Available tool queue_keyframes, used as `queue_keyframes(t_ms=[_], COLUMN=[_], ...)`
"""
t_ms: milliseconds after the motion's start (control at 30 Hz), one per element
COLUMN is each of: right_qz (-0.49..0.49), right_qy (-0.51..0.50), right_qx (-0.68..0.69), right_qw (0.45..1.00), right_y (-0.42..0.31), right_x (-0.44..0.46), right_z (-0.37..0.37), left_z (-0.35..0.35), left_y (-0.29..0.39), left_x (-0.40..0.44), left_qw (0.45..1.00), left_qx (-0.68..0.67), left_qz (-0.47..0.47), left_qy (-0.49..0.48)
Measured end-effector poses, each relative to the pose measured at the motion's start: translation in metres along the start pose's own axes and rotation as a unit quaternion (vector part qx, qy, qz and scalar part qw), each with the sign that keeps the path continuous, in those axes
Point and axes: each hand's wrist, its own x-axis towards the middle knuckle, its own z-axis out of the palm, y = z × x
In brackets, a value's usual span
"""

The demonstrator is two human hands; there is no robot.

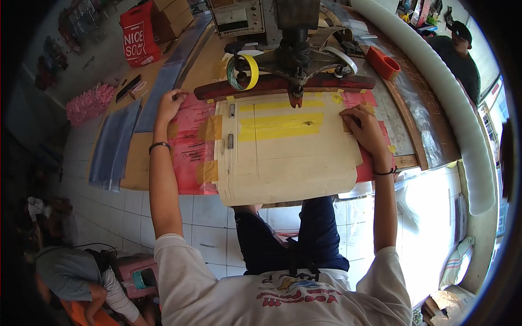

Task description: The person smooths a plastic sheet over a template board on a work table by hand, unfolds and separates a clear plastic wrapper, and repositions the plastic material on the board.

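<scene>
A large cream sheet (293, 157) with yellow tape strips (280, 126) and pencil lines lies over a red sheet (190, 146), its front edge curling down past the table edge. My left hand (171, 104) is at the red sheet's far left corner, thumb and fingers pinched together there. At the cream sheet's right edge, beside a piece of brown tape, rests my right hand (365, 127) with its fingers curled onto that edge. Just beyond the sheets stands a press head with a long dark red bar (244, 89). Two small metal pieces (230, 141) sit along the cream sheet's left side.
A yellow tape roll (251, 71) hangs on the press. Clear plastic strips (117, 144) lie at left, near a phone (128, 88). A red tape dispenser (383, 62) sits at right, before a long white roll (435, 70). Other people are at far right and lower left.
</scene>
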Motion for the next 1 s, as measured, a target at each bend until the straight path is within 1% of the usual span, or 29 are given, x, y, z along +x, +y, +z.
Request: queue_keyframes(t_ms=[33,133,333,533,1000], right_qz=[-0.003,-0.010,0.002,-0.010,-0.001], right_qy=[0.001,0.003,-0.003,0.005,0.002], right_qx=[-0.003,-0.004,-0.008,0.001,0.010], right_qw=[1.000,1.000,1.000,1.000,1.000], right_y=[0.000,0.001,0.001,0.004,0.002], right_x=[0.000,0.000,-0.001,0.000,0.000], right_z=[0.000,0.000,0.001,0.002,0.001], left_z=[-0.001,0.000,0.002,0.002,0.004], left_y=[0.003,-0.005,-0.006,-0.010,-0.013], left_x=[-0.001,0.002,0.001,0.004,0.004], left_qw=[1.000,1.000,1.000,1.000,1.000], left_qx=[0.000,-0.008,-0.001,-0.010,-0.016], left_qz=[-0.014,0.006,0.011,0.021,0.025], left_qy=[-0.006,-0.004,-0.001,-0.002,0.003])
